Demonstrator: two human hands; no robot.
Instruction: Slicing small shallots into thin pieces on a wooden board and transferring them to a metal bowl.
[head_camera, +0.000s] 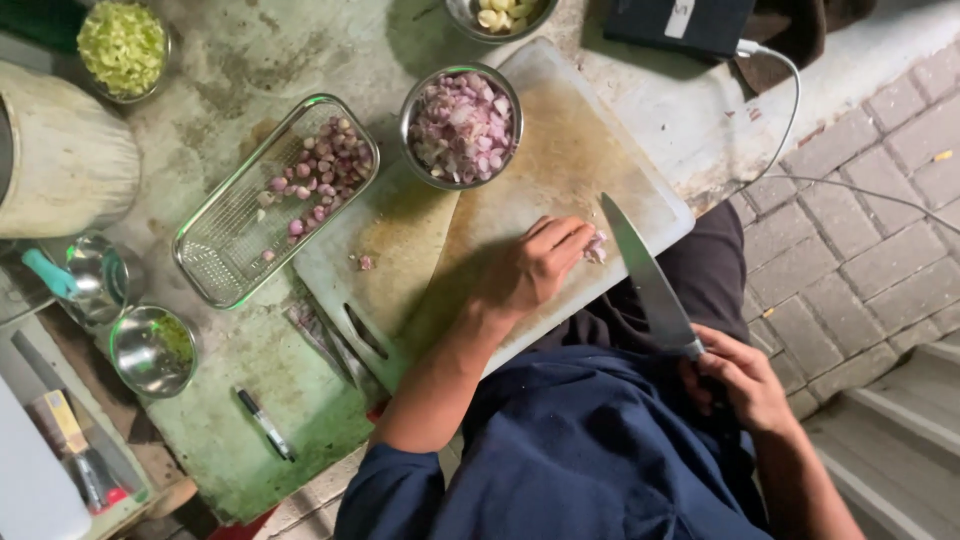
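Cutting board (560, 160): right half bare, open to pass between bowl of chopped shallots (461, 127) and knife (648, 280). Left hand (530, 268) sits over shallot piece (596, 248), blade just beside it, tight gap. Wire basket (275, 198) touches board's left edge, blocks that side. Bowl of garlic (500, 15) crowds far edge. Bare worktop (270, 60) beyond basket. Pen (266, 424) lies near edge.

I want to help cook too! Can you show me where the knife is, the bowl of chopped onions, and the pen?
knife (645, 275): head view, middle of the blade.
bowl of chopped onions (409, 108): head view, left metal rim.
pen (266, 424): head view, middle of its dark barrel.
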